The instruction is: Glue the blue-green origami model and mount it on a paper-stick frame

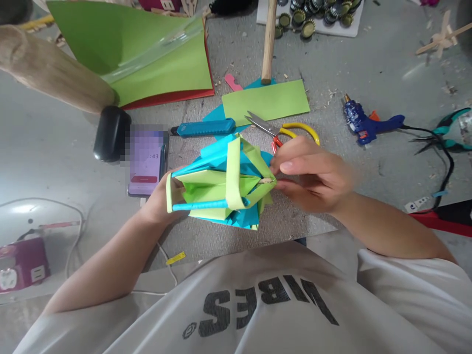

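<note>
A craft of folded blue and lime-green paper [206,183] is held up in front of my chest, with rolled paper strips forming a frame across its top. My left hand [161,199] grips it from the left side, its fingers mostly hidden behind the paper. At the pointed right corner, my right hand [313,172] has its thumb and fingers closed on the paper edge. Just beyond lie scissors [273,129] with yellow and red handles, a blue utility knife [206,128] and a green paper strip [267,102].
A blue glue gun [368,120] with a black cord lies to the right. Left are a phone [146,160], a black case [111,133] and a wooden cylinder [55,69]. Green sheets [147,49], a wooden stick [269,44] and bottle caps [308,28] are farther back.
</note>
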A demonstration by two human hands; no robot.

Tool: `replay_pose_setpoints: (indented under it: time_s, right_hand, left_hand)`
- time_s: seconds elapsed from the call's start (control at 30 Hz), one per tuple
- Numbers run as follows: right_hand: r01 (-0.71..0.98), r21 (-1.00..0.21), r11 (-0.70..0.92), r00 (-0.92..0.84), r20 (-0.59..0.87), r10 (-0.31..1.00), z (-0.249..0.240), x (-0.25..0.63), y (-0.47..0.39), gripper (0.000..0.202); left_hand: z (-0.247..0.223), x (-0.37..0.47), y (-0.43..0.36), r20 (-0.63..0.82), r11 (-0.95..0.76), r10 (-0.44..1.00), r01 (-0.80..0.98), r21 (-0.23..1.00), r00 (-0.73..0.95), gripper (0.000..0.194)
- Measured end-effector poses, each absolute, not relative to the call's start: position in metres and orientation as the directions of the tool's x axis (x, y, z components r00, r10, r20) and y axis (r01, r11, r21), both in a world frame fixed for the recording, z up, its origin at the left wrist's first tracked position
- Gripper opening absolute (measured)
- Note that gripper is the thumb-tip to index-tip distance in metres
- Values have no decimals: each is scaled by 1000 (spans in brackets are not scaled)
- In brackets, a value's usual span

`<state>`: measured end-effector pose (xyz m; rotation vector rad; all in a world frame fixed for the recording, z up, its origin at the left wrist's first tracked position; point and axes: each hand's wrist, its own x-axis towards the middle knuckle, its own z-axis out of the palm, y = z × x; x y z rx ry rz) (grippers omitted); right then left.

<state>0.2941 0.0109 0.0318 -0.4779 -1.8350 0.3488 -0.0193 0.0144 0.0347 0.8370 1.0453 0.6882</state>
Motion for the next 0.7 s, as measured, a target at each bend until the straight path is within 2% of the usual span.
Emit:
replay_pose_setpoints:
  time_s: [0.17, 0.37, 0.47, 0.63, 0.7]
  right_hand:
    - [166, -463, 871, -262, 830, 492, 26, 297, 12, 49]
    - [200, -452, 869, -206, 848, 488, 27, 295, 12, 35]
    - [240, -497, 834, -197, 816, 543, 29, 293, 10, 28]
    - [194, -573, 796, -118, 792, 599, 24, 290, 3, 39]
    - [220, -626, 748, -78, 753, 653, 22, 288, -1, 32]
  left_hand:
    - [28, -24, 10, -483, 544, 802, -96, 833, 351, 46]
    - [30, -34, 15, -549, 607, 736, -29, 794, 396, 34]
    - [34, -30, 15, -548, 607, 743, -42, 794, 383, 35]
    - [27, -31, 12, -531, 572, 784, -41, 819, 322, 40]
    - [21, -36, 9, -534, 577, 778, -41, 815, 331, 40]
